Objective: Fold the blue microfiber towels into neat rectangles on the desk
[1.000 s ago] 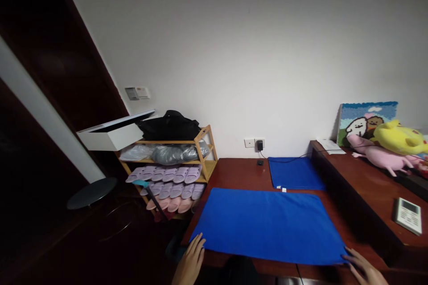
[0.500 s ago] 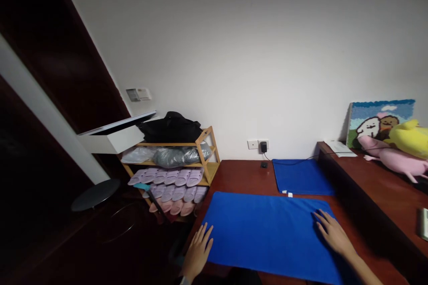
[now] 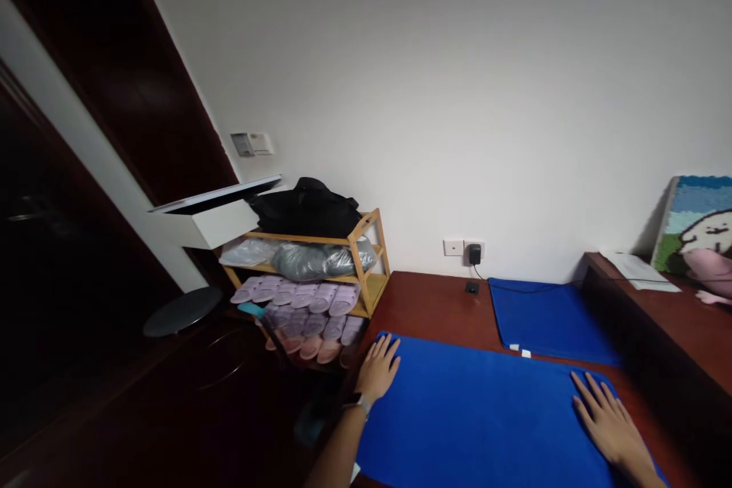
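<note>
A blue cloth point(image 3: 469, 404) lies spread flat on the reddish-brown wooden table point(image 3: 423, 301). On its far left corner rests my left hand point(image 3: 377, 367), palm down with fingers stretched out; a watch point(image 3: 357, 400) is on that wrist. My right hand point(image 3: 607, 419) lies flat near the cloth's far right corner, its fingers spread. Neither hand grips anything. Behind this cloth, a second blue cloth point(image 3: 549, 320) lies by the wall, with small white tags point(image 3: 521, 351) at its near edge.
A wooden rack point(image 3: 366, 263) left of the table holds slippers point(image 3: 320, 297), wrapped bundles and a black bag point(image 3: 309, 206). A round stool point(image 3: 183, 311) stands further left. A plugged-in adapter point(image 3: 474, 253) trails a cable. The raised ledge point(image 3: 634, 320) at right holds papers point(image 3: 640, 271) and a picture point(image 3: 698, 221).
My left hand has moved forward along the cloth's left edge to its far corner. My right hand stays near the right corner. The view has turned to the left.
</note>
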`<state>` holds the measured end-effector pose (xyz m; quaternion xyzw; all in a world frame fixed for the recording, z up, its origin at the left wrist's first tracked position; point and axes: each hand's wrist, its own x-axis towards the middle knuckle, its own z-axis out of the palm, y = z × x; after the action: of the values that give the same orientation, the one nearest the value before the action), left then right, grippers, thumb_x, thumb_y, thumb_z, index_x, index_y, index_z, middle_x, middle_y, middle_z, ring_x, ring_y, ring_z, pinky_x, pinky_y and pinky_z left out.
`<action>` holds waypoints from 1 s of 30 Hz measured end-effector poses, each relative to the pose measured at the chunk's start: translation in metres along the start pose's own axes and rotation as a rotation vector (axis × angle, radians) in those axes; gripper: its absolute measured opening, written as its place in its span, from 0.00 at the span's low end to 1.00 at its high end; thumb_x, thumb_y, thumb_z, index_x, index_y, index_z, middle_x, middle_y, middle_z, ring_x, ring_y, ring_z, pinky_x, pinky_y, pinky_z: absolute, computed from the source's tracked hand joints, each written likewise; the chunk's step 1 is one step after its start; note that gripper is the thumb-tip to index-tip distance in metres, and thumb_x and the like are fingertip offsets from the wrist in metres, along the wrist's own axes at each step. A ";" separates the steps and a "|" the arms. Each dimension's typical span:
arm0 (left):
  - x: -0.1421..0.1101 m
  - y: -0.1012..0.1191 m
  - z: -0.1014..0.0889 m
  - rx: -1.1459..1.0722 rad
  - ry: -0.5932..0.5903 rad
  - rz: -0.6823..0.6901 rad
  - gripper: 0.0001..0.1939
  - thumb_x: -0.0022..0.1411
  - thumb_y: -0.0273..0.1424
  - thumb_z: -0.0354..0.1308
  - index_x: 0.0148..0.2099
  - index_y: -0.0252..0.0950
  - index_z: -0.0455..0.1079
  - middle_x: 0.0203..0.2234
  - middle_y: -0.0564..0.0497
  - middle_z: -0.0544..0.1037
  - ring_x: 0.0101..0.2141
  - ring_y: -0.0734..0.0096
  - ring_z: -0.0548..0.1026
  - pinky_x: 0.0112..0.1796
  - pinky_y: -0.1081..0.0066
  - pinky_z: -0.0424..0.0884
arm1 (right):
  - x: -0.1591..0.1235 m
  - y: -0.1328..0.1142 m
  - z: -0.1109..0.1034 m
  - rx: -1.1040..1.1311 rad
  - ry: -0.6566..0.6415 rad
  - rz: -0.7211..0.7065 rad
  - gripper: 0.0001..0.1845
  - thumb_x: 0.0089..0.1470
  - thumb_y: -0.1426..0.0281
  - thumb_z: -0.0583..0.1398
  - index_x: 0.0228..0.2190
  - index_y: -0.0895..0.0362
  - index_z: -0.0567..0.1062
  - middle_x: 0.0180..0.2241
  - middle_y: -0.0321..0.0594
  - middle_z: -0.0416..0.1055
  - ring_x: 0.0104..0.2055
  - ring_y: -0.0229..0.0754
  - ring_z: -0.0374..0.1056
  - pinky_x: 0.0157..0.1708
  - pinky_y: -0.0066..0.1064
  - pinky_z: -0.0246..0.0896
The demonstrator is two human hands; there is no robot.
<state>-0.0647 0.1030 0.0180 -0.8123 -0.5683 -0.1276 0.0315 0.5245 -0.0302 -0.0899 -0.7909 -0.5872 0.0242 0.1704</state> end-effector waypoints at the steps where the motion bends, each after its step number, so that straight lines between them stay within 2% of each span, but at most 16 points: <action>1: 0.010 0.000 0.007 -0.004 -0.025 -0.028 0.26 0.73 0.39 0.49 0.69 0.43 0.63 0.69 0.45 0.65 0.68 0.54 0.61 0.65 0.52 0.60 | 0.001 0.001 0.001 -0.008 -0.016 0.002 0.45 0.56 0.41 0.42 0.68 0.47 0.61 0.71 0.40 0.55 0.73 0.55 0.43 0.70 0.53 0.45; 4: 0.022 -0.004 0.028 -0.013 -0.033 -0.100 0.27 0.73 0.41 0.47 0.70 0.44 0.62 0.70 0.45 0.62 0.69 0.52 0.58 0.66 0.50 0.57 | 0.005 0.002 -0.004 -0.039 -0.055 0.024 0.46 0.56 0.41 0.41 0.69 0.47 0.59 0.71 0.38 0.54 0.74 0.54 0.42 0.71 0.52 0.44; 9: 0.018 -0.011 0.045 0.008 0.004 -0.158 0.27 0.74 0.43 0.45 0.72 0.47 0.59 0.72 0.47 0.58 0.71 0.56 0.54 0.68 0.52 0.52 | 0.017 -0.012 -0.024 -0.110 -0.102 0.093 0.44 0.58 0.43 0.38 0.69 0.46 0.58 0.70 0.41 0.57 0.71 0.55 0.54 0.66 0.54 0.53; 14: 0.020 -0.010 0.044 0.008 0.007 -0.162 0.27 0.74 0.44 0.46 0.71 0.48 0.60 0.71 0.48 0.59 0.70 0.54 0.55 0.67 0.53 0.52 | 0.016 -0.014 -0.016 -0.152 -0.119 0.090 0.47 0.56 0.43 0.37 0.70 0.49 0.54 0.73 0.37 0.48 0.75 0.53 0.40 0.71 0.52 0.40; 18: 0.021 -0.010 0.039 -0.006 0.009 -0.152 0.27 0.73 0.45 0.47 0.70 0.50 0.61 0.71 0.49 0.60 0.69 0.54 0.57 0.65 0.53 0.55 | 0.019 -0.002 -0.010 -0.152 -0.127 0.149 0.46 0.56 0.42 0.38 0.71 0.45 0.51 0.74 0.33 0.46 0.75 0.52 0.41 0.70 0.54 0.42; 22: 0.020 -0.011 0.037 -0.026 0.026 -0.140 0.27 0.73 0.45 0.47 0.71 0.49 0.61 0.71 0.47 0.60 0.69 0.54 0.57 0.66 0.52 0.54 | 0.033 -0.008 -0.026 -0.202 -0.171 0.194 0.44 0.57 0.45 0.41 0.69 0.48 0.57 0.72 0.37 0.50 0.74 0.54 0.45 0.69 0.60 0.43; 24: 0.020 -0.012 0.038 -0.033 0.023 -0.134 0.28 0.73 0.45 0.47 0.71 0.48 0.60 0.71 0.47 0.59 0.70 0.55 0.55 0.67 0.52 0.51 | 0.039 -0.030 -0.037 -0.277 -0.180 0.208 0.40 0.58 0.50 0.43 0.66 0.52 0.64 0.70 0.43 0.57 0.72 0.57 0.51 0.68 0.62 0.45; 26: 0.020 -0.012 0.039 -0.040 0.013 -0.133 0.28 0.73 0.46 0.47 0.71 0.48 0.60 0.72 0.47 0.58 0.71 0.54 0.52 0.68 0.52 0.50 | 0.042 -0.071 -0.043 -0.333 -0.139 0.129 0.37 0.59 0.56 0.44 0.62 0.58 0.70 0.68 0.49 0.61 0.70 0.58 0.55 0.68 0.59 0.46; 28: 0.021 -0.012 0.040 -0.050 0.006 -0.140 0.28 0.73 0.46 0.48 0.71 0.49 0.59 0.73 0.48 0.56 0.71 0.53 0.51 0.68 0.52 0.51 | 0.038 -0.130 -0.042 -0.304 -0.084 -0.065 0.34 0.61 0.59 0.45 0.61 0.61 0.70 0.67 0.52 0.63 0.70 0.56 0.56 0.69 0.53 0.46; 30: 0.021 -0.012 0.040 -0.057 0.001 -0.147 0.28 0.73 0.46 0.48 0.71 0.50 0.59 0.73 0.49 0.55 0.71 0.51 0.50 0.68 0.51 0.52 | 0.031 -0.198 -0.034 -0.179 -0.110 -0.269 0.34 0.64 0.60 0.43 0.65 0.59 0.66 0.69 0.48 0.59 0.71 0.52 0.53 0.70 0.49 0.43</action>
<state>-0.0620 0.1347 -0.0167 -0.7688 -0.6226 -0.1460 -0.0008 0.3598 0.0403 0.0058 -0.7147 -0.6960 -0.0081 0.0687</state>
